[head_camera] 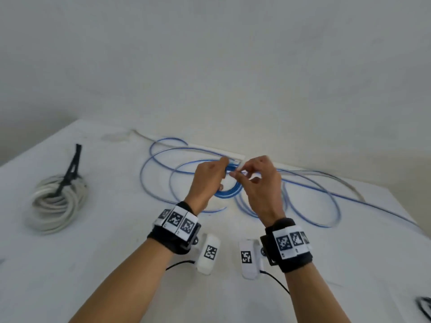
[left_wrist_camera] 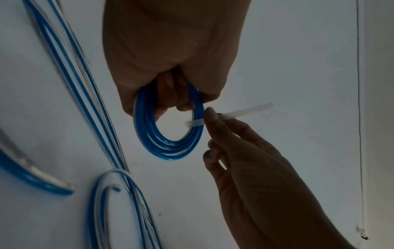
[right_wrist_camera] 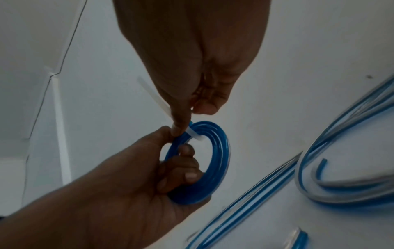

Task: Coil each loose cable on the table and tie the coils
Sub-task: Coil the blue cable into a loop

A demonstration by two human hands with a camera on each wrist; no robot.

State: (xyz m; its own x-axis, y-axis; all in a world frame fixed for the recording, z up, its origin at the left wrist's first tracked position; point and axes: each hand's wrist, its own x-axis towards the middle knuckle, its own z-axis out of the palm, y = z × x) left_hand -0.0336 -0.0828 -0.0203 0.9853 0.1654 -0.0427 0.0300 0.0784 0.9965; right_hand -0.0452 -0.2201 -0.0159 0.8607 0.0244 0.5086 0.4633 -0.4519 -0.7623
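Observation:
My left hand (head_camera: 210, 176) grips a small blue cable coil (left_wrist_camera: 170, 146) above the white table, fingers hooked through its ring. My right hand (head_camera: 254, 180) pinches a white zip tie (left_wrist_camera: 245, 112) between thumb and forefinger, and the tie's tip lies across the coil's rim (right_wrist_camera: 221, 151). In the right wrist view the zip tie (right_wrist_camera: 153, 94) runs out behind the forefinger. More blue cable (head_camera: 310, 190) lies in loose loops on the table behind and beside both hands.
A coiled white cable (head_camera: 56, 203) bound with a black tie (head_camera: 70, 169) sits at the left. A grey cable (head_camera: 345, 183) trails off at the back right. A dark cable (head_camera: 424, 308) shows at the right edge. The table's far edge meets the wall.

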